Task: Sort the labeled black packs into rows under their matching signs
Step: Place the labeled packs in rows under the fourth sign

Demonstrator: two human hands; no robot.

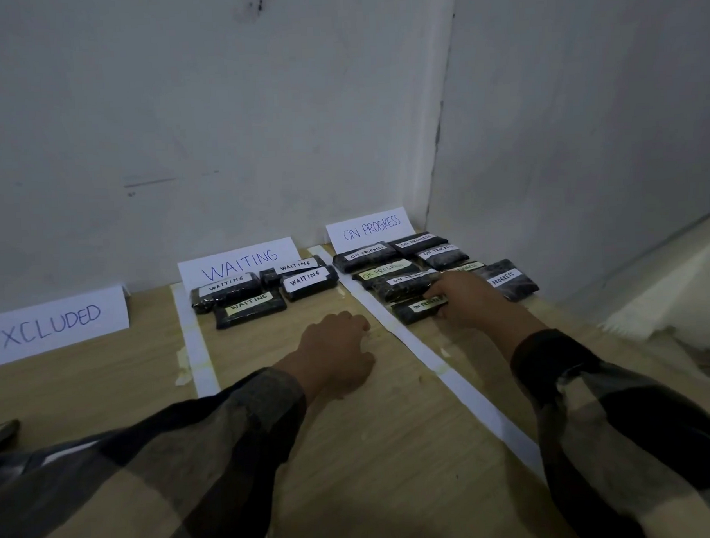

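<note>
Three paper signs stand against the wall: EXCLUDED (50,324), WAITING (239,263) and ON PROGRESS (370,227). Several black packs labelled WAITING (249,308) lie under the middle sign. Under the right sign lie several packs labelled ON PROGRESS (363,256). My right hand (468,300) grips the nearest ON PROGRESS pack (414,309) at its right end, on the table. My left hand (336,351) rests on the wood in the WAITING lane, its fingers curled with nothing in them.
White paper strips (405,340) divide the wooden table (377,451) into lanes. Walls meet in a corner just behind the ON PROGRESS packs. A pale ledge (663,296) borders the table on the right. A dark object (4,430) shows at the left edge.
</note>
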